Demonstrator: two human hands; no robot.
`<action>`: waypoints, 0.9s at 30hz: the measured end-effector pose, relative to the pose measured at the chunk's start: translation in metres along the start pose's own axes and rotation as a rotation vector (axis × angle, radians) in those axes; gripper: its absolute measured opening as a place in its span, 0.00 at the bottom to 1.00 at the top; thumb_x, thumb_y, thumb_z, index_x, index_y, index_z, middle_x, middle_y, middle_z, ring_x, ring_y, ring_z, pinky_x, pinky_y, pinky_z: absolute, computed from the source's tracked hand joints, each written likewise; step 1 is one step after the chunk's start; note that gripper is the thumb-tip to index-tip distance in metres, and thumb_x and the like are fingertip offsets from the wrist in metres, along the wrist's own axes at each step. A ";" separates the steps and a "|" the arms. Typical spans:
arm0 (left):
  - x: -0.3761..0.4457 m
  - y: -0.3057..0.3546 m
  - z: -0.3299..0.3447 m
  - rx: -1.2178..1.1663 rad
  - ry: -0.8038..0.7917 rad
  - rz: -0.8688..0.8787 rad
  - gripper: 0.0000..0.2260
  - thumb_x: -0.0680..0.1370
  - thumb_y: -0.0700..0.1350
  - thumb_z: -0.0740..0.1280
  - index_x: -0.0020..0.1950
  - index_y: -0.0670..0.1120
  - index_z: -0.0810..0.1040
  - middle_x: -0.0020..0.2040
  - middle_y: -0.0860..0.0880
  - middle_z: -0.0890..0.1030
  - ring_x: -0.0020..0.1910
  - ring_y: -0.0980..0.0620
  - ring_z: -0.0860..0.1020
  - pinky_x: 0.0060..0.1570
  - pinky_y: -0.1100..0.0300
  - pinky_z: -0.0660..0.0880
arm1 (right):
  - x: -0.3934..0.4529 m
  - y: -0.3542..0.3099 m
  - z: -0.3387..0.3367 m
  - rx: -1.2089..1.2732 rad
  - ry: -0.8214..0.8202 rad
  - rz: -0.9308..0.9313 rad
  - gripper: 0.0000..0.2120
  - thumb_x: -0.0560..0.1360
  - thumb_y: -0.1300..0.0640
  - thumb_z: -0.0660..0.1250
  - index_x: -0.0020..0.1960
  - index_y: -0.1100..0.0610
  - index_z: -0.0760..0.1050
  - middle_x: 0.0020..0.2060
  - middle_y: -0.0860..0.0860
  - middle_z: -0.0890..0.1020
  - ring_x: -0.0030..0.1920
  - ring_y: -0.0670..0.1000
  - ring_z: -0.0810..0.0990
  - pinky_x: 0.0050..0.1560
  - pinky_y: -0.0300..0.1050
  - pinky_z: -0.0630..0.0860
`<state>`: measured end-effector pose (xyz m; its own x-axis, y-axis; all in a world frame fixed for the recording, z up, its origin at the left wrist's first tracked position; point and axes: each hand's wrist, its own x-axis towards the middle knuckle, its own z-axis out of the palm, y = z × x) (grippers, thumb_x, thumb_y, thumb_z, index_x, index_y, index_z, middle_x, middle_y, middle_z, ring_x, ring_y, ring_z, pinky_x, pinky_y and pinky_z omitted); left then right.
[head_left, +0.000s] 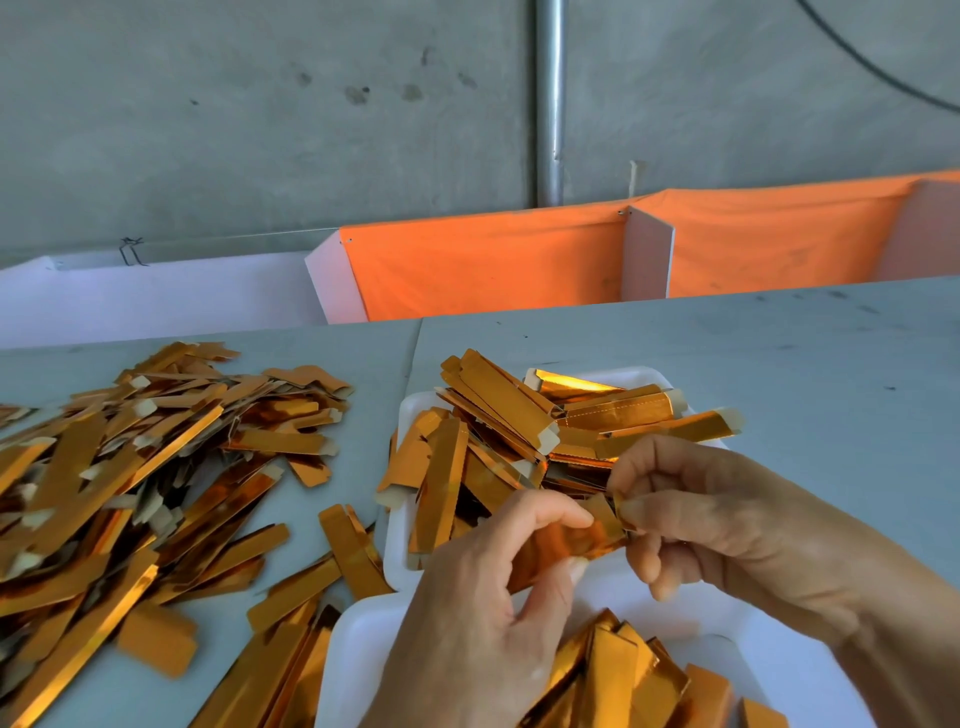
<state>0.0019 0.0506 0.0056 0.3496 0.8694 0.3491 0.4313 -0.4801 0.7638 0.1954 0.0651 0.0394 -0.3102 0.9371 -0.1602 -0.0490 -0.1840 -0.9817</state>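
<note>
Both hands hold one shiny gold card strip (566, 540) above the white trays. My left hand (483, 613) pinches its near end between thumb and forefinger. My right hand (727, 519) pinches the far end, fingers curled round it. Behind them a white foam tray (410, 530) carries a heap of gold folded strips (509, 415). A nearer white tray (358, 639) holds more gold pieces (623, 680) at the bottom edge.
A large loose pile of flat gold strips (130, 467) covers the grey table (779, 364) on the left. Beyond the table's far edge hang orange cloth bins (493, 265) with white dividers. A metal pole (549, 104) stands against the concrete wall.
</note>
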 end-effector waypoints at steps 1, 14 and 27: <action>0.000 0.000 0.000 0.002 0.001 0.002 0.15 0.76 0.46 0.67 0.54 0.66 0.71 0.48 0.62 0.80 0.51 0.62 0.78 0.46 0.72 0.74 | 0.000 0.000 0.001 0.005 0.004 0.001 0.13 0.66 0.65 0.75 0.46 0.64 0.74 0.27 0.62 0.78 0.25 0.53 0.77 0.25 0.39 0.76; 0.001 0.001 0.001 -0.008 -0.018 -0.006 0.10 0.77 0.44 0.66 0.52 0.60 0.73 0.51 0.66 0.80 0.52 0.67 0.77 0.48 0.77 0.70 | 0.002 0.003 -0.004 0.060 -0.006 0.048 0.08 0.63 0.64 0.69 0.42 0.62 0.76 0.27 0.60 0.77 0.24 0.53 0.75 0.24 0.39 0.75; -0.001 0.002 0.004 0.029 0.032 0.020 0.17 0.75 0.51 0.64 0.57 0.68 0.63 0.55 0.74 0.73 0.56 0.72 0.73 0.49 0.80 0.68 | 0.000 0.001 0.000 0.043 0.009 0.036 0.08 0.62 0.64 0.68 0.41 0.63 0.75 0.26 0.61 0.76 0.23 0.53 0.74 0.23 0.39 0.74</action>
<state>0.0058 0.0483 0.0051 0.3318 0.8627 0.3816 0.4485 -0.5002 0.7407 0.1950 0.0650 0.0380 -0.3037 0.9323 -0.1964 -0.0789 -0.2300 -0.9700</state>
